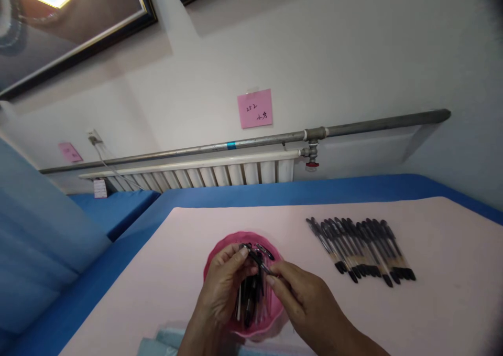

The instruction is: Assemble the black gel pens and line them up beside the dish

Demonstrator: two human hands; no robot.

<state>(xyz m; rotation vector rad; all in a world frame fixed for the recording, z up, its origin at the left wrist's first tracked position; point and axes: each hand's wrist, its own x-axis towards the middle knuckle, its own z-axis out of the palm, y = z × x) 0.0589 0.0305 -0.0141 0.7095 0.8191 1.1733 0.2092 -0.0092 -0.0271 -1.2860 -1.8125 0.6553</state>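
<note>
Over a pink basket point(222, 239) of pens and pen parts, both my hands meet on one black pen point(257, 260). Its upper left end is pinched between the thumb and fingers of my left hand point(223, 280). My right hand point(301, 295) grips the lower right end with thumb and forefinger. Inside the basket lie loose black caps and clear pen barrels point(251, 298), partly covered by my hands. To the right, several assembled pens with black caps point(359, 248) lie side by side in a slanted row.
Pink sheeting point(157, 272) covers the blue table point(283, 192). A light blue cloth point(157, 345) lies at the near edge. Behind the table are a white radiator point(220, 175), a metal pipe point(267, 140) and a pink note point(255, 108) on the wall. Blue curtain point(35, 246) hangs at left.
</note>
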